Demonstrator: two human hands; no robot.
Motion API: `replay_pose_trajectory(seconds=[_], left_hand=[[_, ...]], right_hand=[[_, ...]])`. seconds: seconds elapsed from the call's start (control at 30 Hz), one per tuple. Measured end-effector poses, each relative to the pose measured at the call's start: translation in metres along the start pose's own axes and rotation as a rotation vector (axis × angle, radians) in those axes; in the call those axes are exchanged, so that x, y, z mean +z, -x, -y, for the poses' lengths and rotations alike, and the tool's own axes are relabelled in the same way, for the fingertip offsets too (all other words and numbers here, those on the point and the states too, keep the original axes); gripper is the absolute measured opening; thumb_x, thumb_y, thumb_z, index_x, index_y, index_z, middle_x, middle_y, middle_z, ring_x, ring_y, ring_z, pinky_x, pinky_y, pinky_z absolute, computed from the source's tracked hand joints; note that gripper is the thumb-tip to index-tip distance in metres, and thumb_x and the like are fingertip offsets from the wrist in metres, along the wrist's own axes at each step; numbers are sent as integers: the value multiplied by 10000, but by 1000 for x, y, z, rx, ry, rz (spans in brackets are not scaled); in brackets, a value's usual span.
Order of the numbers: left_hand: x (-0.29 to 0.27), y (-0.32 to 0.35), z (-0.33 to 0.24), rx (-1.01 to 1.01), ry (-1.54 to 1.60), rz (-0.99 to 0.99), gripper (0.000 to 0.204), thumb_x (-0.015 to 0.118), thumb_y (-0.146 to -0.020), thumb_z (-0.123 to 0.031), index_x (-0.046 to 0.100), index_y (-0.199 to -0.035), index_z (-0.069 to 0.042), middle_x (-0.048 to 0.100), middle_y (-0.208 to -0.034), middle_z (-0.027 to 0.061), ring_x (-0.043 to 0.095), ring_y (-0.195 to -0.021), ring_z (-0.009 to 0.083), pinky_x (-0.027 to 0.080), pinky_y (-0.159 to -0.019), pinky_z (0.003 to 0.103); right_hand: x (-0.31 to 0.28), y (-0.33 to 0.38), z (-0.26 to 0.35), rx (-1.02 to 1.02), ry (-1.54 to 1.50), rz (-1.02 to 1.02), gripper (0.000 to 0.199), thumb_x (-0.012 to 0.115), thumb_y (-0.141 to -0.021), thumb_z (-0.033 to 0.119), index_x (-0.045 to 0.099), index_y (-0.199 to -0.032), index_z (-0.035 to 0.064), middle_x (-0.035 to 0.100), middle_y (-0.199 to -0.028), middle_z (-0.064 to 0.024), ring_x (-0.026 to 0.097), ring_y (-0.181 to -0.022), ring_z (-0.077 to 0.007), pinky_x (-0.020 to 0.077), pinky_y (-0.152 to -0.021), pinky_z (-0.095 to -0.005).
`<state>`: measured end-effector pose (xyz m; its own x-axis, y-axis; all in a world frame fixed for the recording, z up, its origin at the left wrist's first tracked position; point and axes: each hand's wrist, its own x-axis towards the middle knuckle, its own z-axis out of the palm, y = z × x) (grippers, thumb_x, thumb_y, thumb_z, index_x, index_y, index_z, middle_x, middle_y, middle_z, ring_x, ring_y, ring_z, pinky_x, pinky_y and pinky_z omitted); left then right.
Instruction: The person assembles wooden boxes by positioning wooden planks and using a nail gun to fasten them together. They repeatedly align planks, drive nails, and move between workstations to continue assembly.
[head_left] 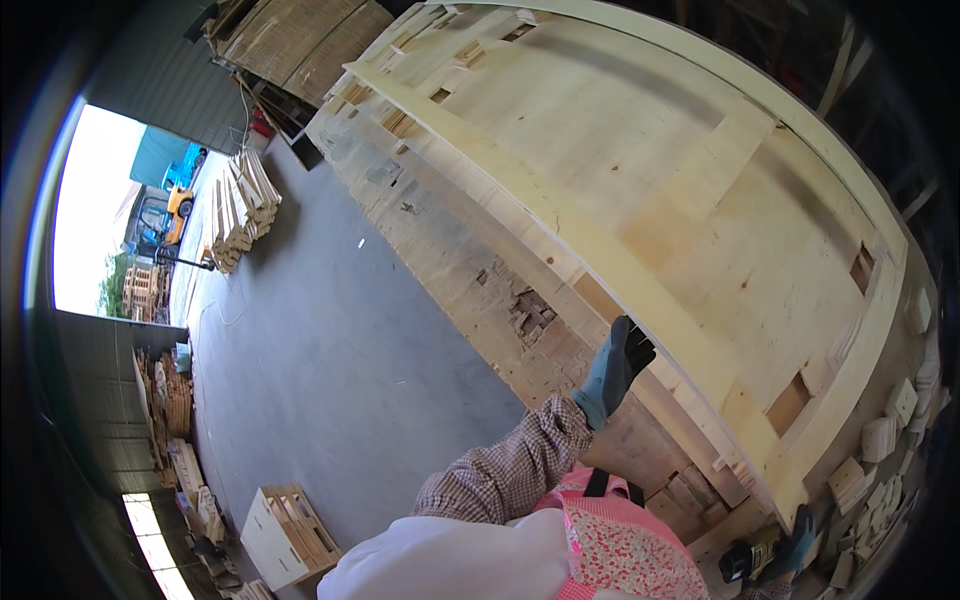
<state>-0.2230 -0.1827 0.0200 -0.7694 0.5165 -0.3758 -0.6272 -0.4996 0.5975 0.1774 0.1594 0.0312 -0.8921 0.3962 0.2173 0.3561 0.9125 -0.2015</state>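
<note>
A large pale plywood panel (640, 150) with long strips along its edges lies on a worn wooden worktable (470, 260). My left hand (612, 370), in a blue glove with black fingers, is against the panel's near edge strip (560, 230); its fingers are stretched out and hold nothing. At the lower right, my right hand (797, 548), also gloved, is by the panel's near corner, one dark fingertip pointing up. Right beside it is a black and yellow tool (750, 558), partly hidden. Whether my right fingers grip the tool or the panel I cannot make out.
Small wood blocks (880, 440) are heaped to the right of the panel. Grey floor (330, 330) stretches to the left, with a wooden crate (285, 530) and a stack of planks (240, 205) on it. An orange forklift (178, 212) is by the bright doorway.
</note>
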Motion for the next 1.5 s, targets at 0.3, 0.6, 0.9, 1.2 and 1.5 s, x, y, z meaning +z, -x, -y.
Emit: replay_pose_trajectory(seconds=[0.3,0.6,0.9,1.2,1.5], left_hand=[[-9,3,8,-37,292,-123,676,349,-846,-567,254,-1326,-100,353,-1325,95,371,-1200,211,321,-986,364],[7,16,-9,-6,91,-354,580,588,-774,-476,422,-1160,-77,546,-1013,46,566,-872,157,509,-707,306],[4,23,-21,-1,66,-284,456,607,-806,-312,455,-1132,-31,566,-1021,65,584,-875,180,508,-749,313],[-9,33,-15,22,118,-314,407,611,-805,-293,491,-1089,-28,580,-995,76,590,-855,193,511,-728,329],[-22,33,-2,71,115,-308,396,603,-813,-277,492,-1082,-8,583,-986,79,590,-845,203,506,-734,325]], right_hand=[[-88,-13,97,458,-575,599,503,515,-765,160,422,-1248,50,534,-893,-77,473,-611,-166,414,-555,-265],[-93,-8,131,797,-762,447,547,396,-767,-42,330,-1302,51,473,-849,-4,433,-649,-71,392,-509,-224],[-61,-7,118,1422,-1143,175,189,527,-846,173,479,-675,108,360,-531,28,326,-453,-80,309,-421,-204],[-54,9,101,1384,-1105,201,272,517,-848,248,420,-626,126,326,-495,25,313,-423,-95,303,-399,-220],[-40,15,97,1371,-1106,268,359,508,-851,323,361,-577,144,292,-460,22,299,-392,-111,297,-377,-236]])
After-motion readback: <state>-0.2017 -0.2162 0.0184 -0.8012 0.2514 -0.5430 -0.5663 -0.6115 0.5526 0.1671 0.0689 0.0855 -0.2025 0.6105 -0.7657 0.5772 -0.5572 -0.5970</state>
